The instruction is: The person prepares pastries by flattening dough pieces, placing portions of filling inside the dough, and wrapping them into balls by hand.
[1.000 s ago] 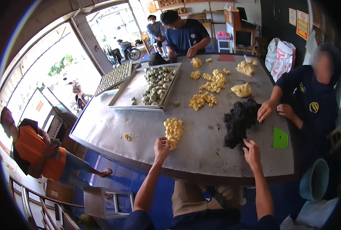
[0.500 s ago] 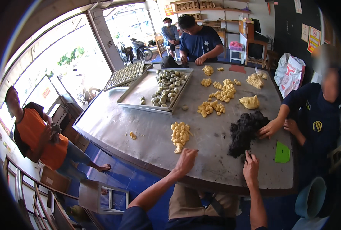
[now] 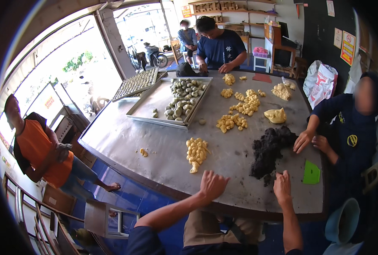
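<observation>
My left hand (image 3: 214, 185) is over the near part of the metal table (image 3: 167, 159), its fingers curled and what they hold hidden. Just beyond it lies a cluster of yellow dough lumps (image 3: 196, 151), apart from the hand. At the near edge of a crumbly black mound (image 3: 269, 148), my right hand (image 3: 282, 186) has its fingers bent inward; I cannot make out what is in them. On the mound's right side rests a co-worker's hand (image 3: 303, 141), close to the black crumbs. A flat green scraper (image 3: 311, 172) lies right of my right hand.
More dough clusters (image 3: 246, 103) and a smooth dough lump (image 3: 275, 115) lie farther back. A metal tray (image 3: 148, 106) holds greenish rounded pieces. Another person (image 3: 221, 49) works at the far edge; one in orange (image 3: 38, 153) stands left. A stool (image 3: 97, 216) is on the floor.
My left hand has shifted right, away from the yellow dough cluster. My right hand has drawn slightly back from the black mound, its fingers now curled. The co-worker's hand has moved right, off the mound.
</observation>
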Motion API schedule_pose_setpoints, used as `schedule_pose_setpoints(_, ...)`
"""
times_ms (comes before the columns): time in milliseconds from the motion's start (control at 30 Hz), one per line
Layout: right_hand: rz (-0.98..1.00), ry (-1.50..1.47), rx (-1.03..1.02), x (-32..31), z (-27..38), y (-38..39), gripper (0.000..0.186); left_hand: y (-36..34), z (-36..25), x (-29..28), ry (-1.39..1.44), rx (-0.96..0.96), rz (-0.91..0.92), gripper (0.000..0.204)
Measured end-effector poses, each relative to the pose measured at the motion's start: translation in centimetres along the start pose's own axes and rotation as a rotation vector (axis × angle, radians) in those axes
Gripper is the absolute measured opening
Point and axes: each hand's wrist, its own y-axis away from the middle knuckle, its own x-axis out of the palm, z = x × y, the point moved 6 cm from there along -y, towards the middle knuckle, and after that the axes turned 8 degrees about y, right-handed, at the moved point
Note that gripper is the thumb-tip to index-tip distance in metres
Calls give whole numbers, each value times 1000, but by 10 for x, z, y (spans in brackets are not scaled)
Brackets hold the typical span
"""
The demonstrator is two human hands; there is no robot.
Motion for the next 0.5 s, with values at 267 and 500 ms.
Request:
schedule_pose_setpoints(267, -182, 165, 58, 13, 15, 52, 40, -53, 19, 17, 94, 268, -474, 36)
schedule_pose_setpoints(500, -165, -68, -20, -13, 16, 48, 38, -40, 21, 10, 52, 212, -505, 29)
